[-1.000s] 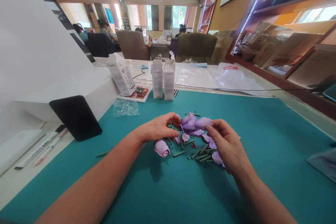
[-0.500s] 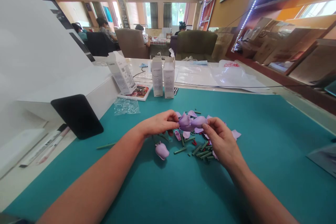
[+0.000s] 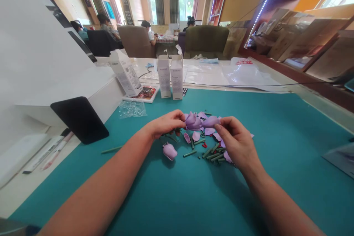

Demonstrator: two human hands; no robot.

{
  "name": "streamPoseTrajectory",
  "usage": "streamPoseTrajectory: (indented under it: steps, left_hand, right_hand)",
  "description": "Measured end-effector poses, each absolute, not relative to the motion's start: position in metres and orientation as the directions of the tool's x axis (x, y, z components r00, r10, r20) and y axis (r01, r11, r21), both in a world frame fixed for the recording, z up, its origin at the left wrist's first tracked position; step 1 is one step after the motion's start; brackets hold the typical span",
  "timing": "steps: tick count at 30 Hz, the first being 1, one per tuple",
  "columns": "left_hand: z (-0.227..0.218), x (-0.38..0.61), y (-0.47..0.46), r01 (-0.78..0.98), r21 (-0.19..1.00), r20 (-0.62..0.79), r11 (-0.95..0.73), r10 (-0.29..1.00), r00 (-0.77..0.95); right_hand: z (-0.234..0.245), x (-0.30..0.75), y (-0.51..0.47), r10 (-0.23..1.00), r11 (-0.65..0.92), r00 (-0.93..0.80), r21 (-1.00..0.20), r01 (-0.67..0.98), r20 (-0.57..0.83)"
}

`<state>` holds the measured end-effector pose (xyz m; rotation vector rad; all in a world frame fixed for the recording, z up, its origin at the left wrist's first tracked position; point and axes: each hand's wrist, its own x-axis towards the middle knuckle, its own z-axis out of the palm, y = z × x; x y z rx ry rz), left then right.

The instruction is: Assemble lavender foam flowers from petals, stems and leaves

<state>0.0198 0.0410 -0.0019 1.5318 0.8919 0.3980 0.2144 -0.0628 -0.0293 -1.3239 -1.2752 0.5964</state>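
Note:
My left hand (image 3: 168, 122) is closed on a partly built purple toy flower (image 3: 193, 121), held above the mat. Between the thumb and fingers of my right hand (image 3: 236, 138) is a single purple petal (image 3: 210, 121), close against the flower's right side; whether the two are joined I cannot tell. Below my left hand a purple flower head (image 3: 169, 151) lies on the mat. Under and between my hands are loose purple petals (image 3: 196, 136), several short green stem pieces (image 3: 215, 153) and small red parts (image 3: 204, 145).
A green mat (image 3: 177, 199) covers the table. Two white boxes (image 3: 177, 77) stand behind, a tilted box (image 3: 126, 75) and a clear plastic bag (image 3: 132, 109) to their left. A black tablet-like panel (image 3: 80, 120) leans at left, near marker pens (image 3: 52, 151). Several people sit beyond the table.
The petal in my right hand has shifted slightly away from the flower, and a small gap shows between them. The camera view has tilted a little. Both hands keep their hold.

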Motion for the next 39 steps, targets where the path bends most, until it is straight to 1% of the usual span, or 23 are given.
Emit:
streamPoseTrajectory:
  steps: [3,6,11,26,39]
  left_hand:
    - [-0.004,0.018,0.043,0.3,0.952,-0.243,0.058,0.74,0.627]
    - [-0.005,0.018,0.044,0.284,0.957,-0.235,0.063,0.743,0.627]
    - [-0.006,0.018,0.044,0.247,0.966,-0.219,0.071,0.735,0.642]
    - [-0.006,0.018,0.043,0.244,0.966,-0.227,0.086,0.736,0.638]
    - [-0.005,0.019,0.041,0.218,0.97,-0.224,0.108,0.747,0.626]
  right_hand:
    - [-0.032,0.208,-0.065,0.92,0.218,0.218,-0.887,0.408,0.327]
    - [-0.038,0.202,-0.064,0.936,0.208,0.163,-0.866,0.455,0.311]
    - [-0.046,0.2,-0.062,0.933,0.197,0.174,-0.85,0.488,0.316]
    - [-0.049,0.199,-0.059,0.912,0.197,0.188,-0.79,0.58,0.365]
    - [-0.05,0.199,-0.058,0.896,0.239,0.128,-0.706,0.667,0.425]
